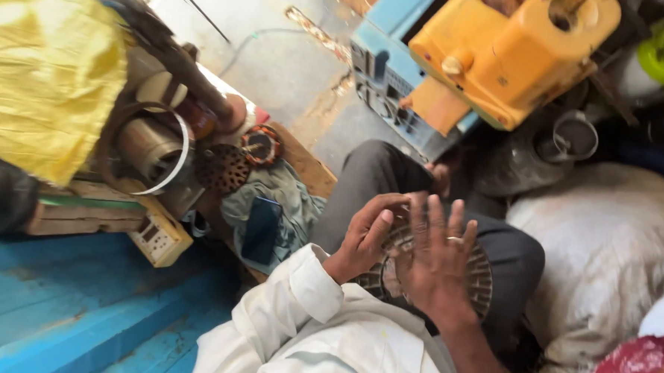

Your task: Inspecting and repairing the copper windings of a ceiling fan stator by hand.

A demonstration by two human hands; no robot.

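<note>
The round metal grille (480, 271), a slotted disc like a fan or motor cover, sits in the person's lap, resting on the grey trousers (377, 173) and lying roughly flat with its face turned up toward the camera. Both hands are on it, and it lies directly beneath them rather than off to either side. The right hand (437, 262) lies spread over the middle of the grille, its fingers (435, 213) open and splayed, pointing away from the body across the disc toward the far rim; it presses or rests there and does not grip. A ring shows on 1 finger. The left hand (363, 236) sits at the grille's left edge, fingers bent and curled over the rim, so it holds that edge while the right covers the centre. Being round, the grille has no long axis; its slots run outward from the hub. I cannot tell which hand carries its weight. Left of the grille, a dark phone (261, 228) lies on a crumpled grey cloth (291, 192), with a copper-wound coil (260, 146) beyond it.
</note>
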